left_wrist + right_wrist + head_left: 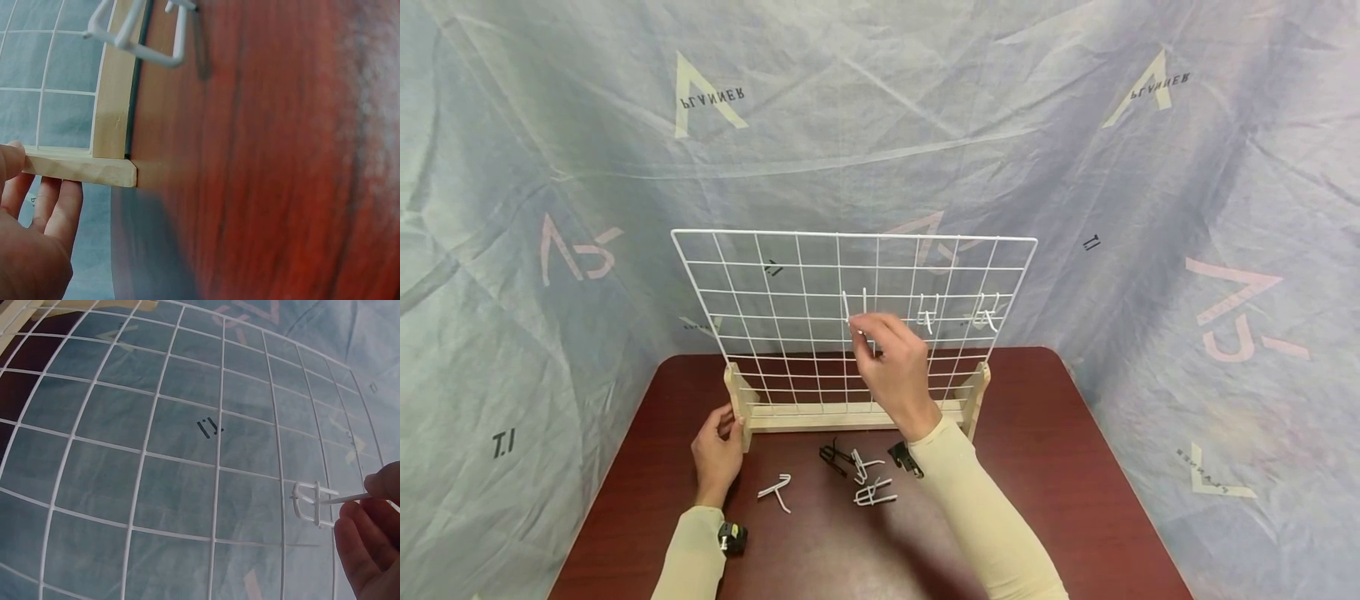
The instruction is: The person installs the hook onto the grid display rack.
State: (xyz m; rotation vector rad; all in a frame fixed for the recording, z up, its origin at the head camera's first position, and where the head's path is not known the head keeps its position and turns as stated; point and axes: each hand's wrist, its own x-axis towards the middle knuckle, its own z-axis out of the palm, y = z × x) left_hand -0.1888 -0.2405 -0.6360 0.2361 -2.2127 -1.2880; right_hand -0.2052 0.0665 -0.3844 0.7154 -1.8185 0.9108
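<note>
One upright white wire hook [317,503], pinched by right hand [895,358], faces white wire grid [806,293]; left hand [717,450] grips pale-wood stand [737,400].

The grey cloth backdrop [865,100] bears flipped "PLANNER" lettering [712,98] and, apparently, "T.I" [503,443].

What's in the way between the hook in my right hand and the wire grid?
Nothing visible stands between the white hook in your right hand and the wire grid. The two hanging hooks are off to the right.
</note>
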